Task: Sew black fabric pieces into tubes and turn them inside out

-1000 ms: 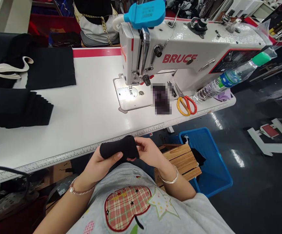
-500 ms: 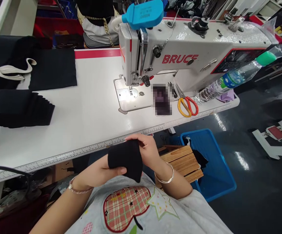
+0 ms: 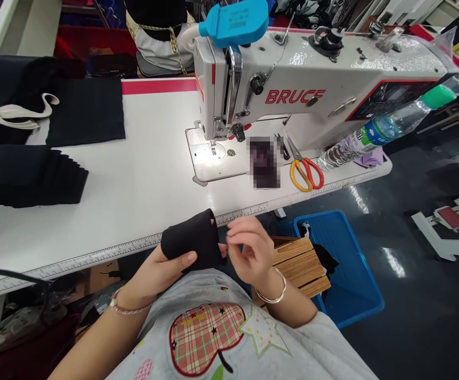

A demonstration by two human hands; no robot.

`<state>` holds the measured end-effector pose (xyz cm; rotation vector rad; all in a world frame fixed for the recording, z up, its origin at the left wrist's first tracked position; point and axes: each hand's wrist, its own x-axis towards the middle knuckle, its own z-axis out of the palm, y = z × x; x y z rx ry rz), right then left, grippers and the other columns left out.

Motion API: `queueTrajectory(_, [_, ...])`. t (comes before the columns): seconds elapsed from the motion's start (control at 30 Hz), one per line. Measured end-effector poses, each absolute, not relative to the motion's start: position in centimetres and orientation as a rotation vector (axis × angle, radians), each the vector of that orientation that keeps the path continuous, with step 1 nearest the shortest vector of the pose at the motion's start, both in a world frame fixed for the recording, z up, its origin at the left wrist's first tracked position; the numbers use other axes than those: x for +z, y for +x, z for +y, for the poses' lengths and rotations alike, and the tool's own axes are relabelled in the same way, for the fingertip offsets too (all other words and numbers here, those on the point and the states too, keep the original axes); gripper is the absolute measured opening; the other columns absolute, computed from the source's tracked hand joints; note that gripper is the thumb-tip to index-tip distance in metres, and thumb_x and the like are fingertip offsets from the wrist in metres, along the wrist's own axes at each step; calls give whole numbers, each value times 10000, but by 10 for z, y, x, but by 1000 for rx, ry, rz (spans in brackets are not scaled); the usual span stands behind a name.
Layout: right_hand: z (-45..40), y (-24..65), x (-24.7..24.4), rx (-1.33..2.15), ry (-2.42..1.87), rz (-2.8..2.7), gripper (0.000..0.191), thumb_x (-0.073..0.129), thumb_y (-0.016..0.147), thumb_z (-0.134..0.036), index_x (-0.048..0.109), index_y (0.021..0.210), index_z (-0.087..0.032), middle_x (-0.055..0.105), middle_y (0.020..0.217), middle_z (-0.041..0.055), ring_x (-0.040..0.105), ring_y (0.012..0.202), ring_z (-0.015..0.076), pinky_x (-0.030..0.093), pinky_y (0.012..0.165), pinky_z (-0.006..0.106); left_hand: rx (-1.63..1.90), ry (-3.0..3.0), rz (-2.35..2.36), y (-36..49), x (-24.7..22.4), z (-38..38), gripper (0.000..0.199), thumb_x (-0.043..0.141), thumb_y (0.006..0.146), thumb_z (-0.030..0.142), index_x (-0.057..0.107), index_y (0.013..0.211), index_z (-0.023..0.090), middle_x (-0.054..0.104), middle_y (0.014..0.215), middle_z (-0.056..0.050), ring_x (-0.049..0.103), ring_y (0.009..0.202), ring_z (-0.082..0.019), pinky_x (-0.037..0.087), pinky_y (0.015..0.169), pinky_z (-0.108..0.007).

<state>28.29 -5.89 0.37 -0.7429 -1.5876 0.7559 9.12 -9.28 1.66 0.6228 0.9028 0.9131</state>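
Since the earlier frame, the right hand [image 3: 251, 248] has lifted off the cloth and moved toward 3 o'clock; its thumb and fingertips [image 3: 229, 238] now pinch closely together just beside the cloth's edge. Whether they hold a fine thread is hard to tell at this blur. The left hand [image 3: 161, 272] is curled closed around a soft black knit cloth sleeve [image 3: 189, 240], gripping it with the thumb on top, just above the person's lap and close to the table's front edge.

A white sewing table [image 3: 142, 158] with a printed ruler strip [image 3: 134, 247] along its edge lies ahead. At 12 o'clock from the hands stands a white BRUCE industrial sewing machine [image 3: 292, 68], and at 1 o'clock lie yellow-and-red-handled scissors [image 3: 304, 175]. Flat stacks of black fabric [image 3: 27, 174] lie at 10 o'clock. A slatted wooden crate [image 3: 298, 261] sits at 3 o'clock, partly over a blue plastic tray [image 3: 356, 274].
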Motion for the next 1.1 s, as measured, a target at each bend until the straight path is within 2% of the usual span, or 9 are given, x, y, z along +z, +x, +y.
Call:
queueTrajectory(0.1, [-64, 283, 6, 1006, -727, -1680, 271, 601, 880, -296, 597, 1150, -265, 690, 1006, 61, 646, 870, 202, 548, 763, 355, 916, 648, 940, 91, 12, -90, 496, 747, 779, 340, 653, 1244, 194, 701, 1200, -130, 638, 1151, -325, 512, 1023, -477])
queueTrajectory(0.23, [-65, 277, 6, 1370, -963, -1496, 408, 667, 845, -420, 562, 1190, -231, 698, 888, 31, 610, 746, 166, 509, 664, 290, 851, 803, 1001, 87, 8, -90, 486, 678, 850, 333, 602, 1307, 188, 651, 1292, -125, 570, 1252, -308, 439, 1101, -480])
queueTrajectory(0.4, [-64, 271, 2, 1452, -1066, -1499, 204, 650, 859, -386, 678, 807, -191, 617, 707, -8, 535, 666, 136, 451, 649, 271, 831, 1138, 1190, 88, 11, -88, 457, 684, 841, 357, 627, 1270, 209, 642, 1314, -77, 541, 1284, -280, 403, 1133, -434])
queueTrajectory(0.47, [-66, 270, -2, 1462, -1094, -1377, 210, 653, 852, -365, 686, 747, -186, 607, 677, -15, 529, 648, 132, 450, 638, 267, 810, 1222, 1260, 91, 13, -84, 419, 701, 821, 371, 664, 1203, 200, 686, 1234, -79, 599, 1201, -281, 464, 1073, -421])
queueTrajectory(0.57, [-69, 268, -13, 1434, -1177, -1078, 155, 704, 803, -349, 718, 795, -194, 668, 727, -10, 581, 685, 148, 498, 686, 279, 881, 1182, 1353, 99, 15, -79, 431, 733, 787, 384, 660, 1165, 190, 733, 1085, -76, 680, 996, -246, 558, 911, -373])
queueTrajectory(0.67, [-72, 264, -24, 1447, -1145, -846, 220, 738, 769, -376, 739, 915, -211, 738, 895, 20, 652, 834, 190, 535, 835, 344, 1018, 1104, 1450, 108, 19, -77, 529, 772, 743, 379, 604, 1207, 188, 735, 936, -50, 686, 850, -194, 570, 790, -311])
queueTrajectory(0.77, [-72, 260, -28, 1473, -1099, -710, 281, 785, 711, -394, 738, 922, -214, 751, 925, 33, 670, 881, 207, 537, 892, 388, 1092, 1099, 1524, 117, 25, -78, 521, 777, 729, 353, 565, 1183, 211, 701, 803, 0, 661, 736, -148, 543, 702, -260])
queueTrajectory(0.97, [-71, 254, -19, 1528, -1066, -582, 377, 871, 564, -430, 723, 847, -229, 745, 862, 22, 671, 815, 197, 559, 838, 380, 1191, 1124, 1634, 127, 35, -82, 563, 803, 692, 336, 476, 1141, 244, 664, 742, 44, 635, 666, -128, 500, 617, -237])
queueTrajectory(1.1, [-73, 253, -19, 1543, -1073, -569, 411, 881, 540, -460, 706, 835, -234, 735, 857, 20, 662, 802, 192, 553, 842, 384, 1202, 1201, 1718, 129, 38, -84, 592, 816, 675, 353, 469, 1141, 237, 657, 769, 38, 649, 680, -137, 497, 625, -256])
